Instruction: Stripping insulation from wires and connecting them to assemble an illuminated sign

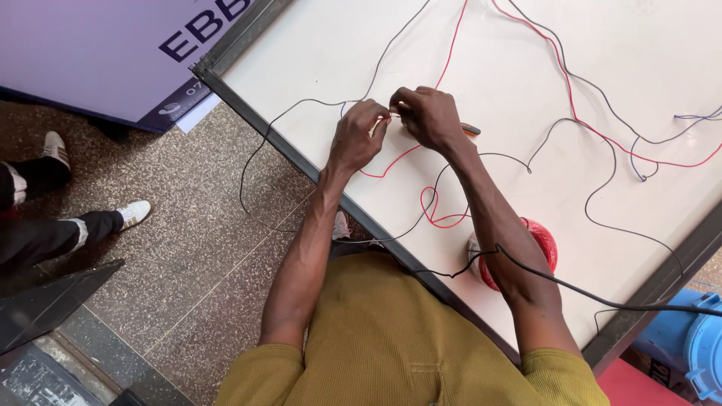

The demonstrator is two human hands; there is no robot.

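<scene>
— What sits at the far left?

— A purple sign board (90, 53) leans over the speckled floor (188, 256), and another person's legs in dark trousers with white shoes (134, 213) stand near it. Right of that runs the dark metal frame (301, 162) of a big white surface (526, 90).

— And the hands?

— Both meet over the surface, near its left edge. The left hand (357, 135) has its grip closed — thumb and fingertips pinch a thin wire end (392, 115). The right hand (429, 116), just beside it and touching, also has its grip closed on that same wire end. An orange-and-dark tool handle (471, 129) pokes out from behind the right hand; I cannot tell whether the hand holds it.

— What about the wires?

— A black wire (301, 105) loops off the frame over the floor and back to the hands. A red wire (440, 214) curls just near of the hands and also runs away to the far right. A red spool (545, 240) sits on the surface behind the right forearm. A blue container (696, 346) stands at the near right, below the frame.
</scene>
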